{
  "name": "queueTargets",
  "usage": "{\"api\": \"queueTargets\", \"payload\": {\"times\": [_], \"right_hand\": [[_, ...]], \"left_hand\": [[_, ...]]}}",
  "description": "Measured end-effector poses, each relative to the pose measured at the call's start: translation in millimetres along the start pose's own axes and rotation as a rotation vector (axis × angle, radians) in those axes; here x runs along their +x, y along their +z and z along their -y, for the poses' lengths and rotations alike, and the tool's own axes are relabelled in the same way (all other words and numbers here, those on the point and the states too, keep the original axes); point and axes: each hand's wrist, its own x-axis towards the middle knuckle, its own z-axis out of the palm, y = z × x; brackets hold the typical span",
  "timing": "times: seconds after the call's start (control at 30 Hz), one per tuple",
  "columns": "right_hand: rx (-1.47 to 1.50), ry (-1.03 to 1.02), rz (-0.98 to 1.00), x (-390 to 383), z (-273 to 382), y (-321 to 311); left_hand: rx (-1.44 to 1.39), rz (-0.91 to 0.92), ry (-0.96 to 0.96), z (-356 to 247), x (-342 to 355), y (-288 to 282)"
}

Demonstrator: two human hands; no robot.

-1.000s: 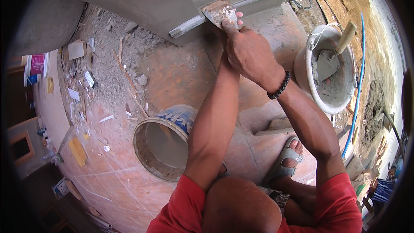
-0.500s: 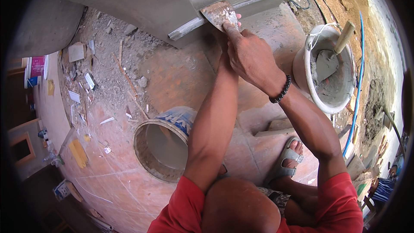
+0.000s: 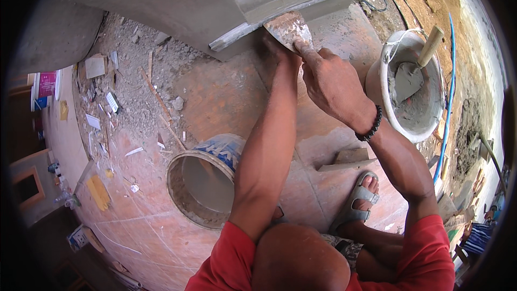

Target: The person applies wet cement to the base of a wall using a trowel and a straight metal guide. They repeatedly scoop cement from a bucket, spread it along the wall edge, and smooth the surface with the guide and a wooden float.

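Note:
My right hand (image 3: 335,82), with a black beaded bracelet (image 3: 372,124) at its wrist, is closed around a putty knife, one finger along its blade. The wide, mortar-smeared blade (image 3: 291,28) points up and left, just below a whitish strip (image 3: 304,6) along the foot of a grey plastered wall (image 3: 188,8). My left hand (image 3: 279,48) is at the lower edge of that strip. The blade covers most of its fingers, so their position cannot be seen.
A pale bucket (image 3: 385,94) holding grey mortar and a wooden-handled trowel (image 3: 431,46) stands right. Another bucket (image 3: 215,148) with grey liquid sits by my left forearm. A blue hose (image 3: 451,70) runs at far right; rubble (image 3: 142,48) lies left, wood offcuts (image 3: 350,156) before my foot.
My right hand has moved right and slightly nearer with the putty knife, uncovering more of the strip. The left fingertips that showed beside the blade are now hidden.

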Motion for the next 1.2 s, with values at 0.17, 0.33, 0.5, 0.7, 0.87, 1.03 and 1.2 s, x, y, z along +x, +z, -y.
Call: {"api": "queueTargets", "payload": {"times": [0.17,0.33,0.5,0.7,0.87,1.03,1.2], "right_hand": [[-0.039,0.040,-0.114,22,-27,1],[-0.033,-0.002,-0.064,23,-37,-2],[-0.044,-0.045,-0.036,0,-40,-21],[-0.035,-0.071,-0.161,23,-59,-19],[-0.069,-0.059,-0.077,22,-71,-23],[-0.028,-0.069,-0.071,4,-73,-36],[-0.062,-0.097,-0.166,30,-89,-32]], "left_hand": [[0.324,-0.146,0.113,-9,-22,52],[0.335,-0.122,0.097,-17,-29,56],[0.322,-0.199,0.164,-17,-30,56],[0.386,-0.175,0.086,-21,-34,62],[0.432,-0.146,0.144,-18,-30,58],[0.461,-0.173,0.142,-20,-33,58],[0.499,-0.151,0.076,-21,-32,56]]}}
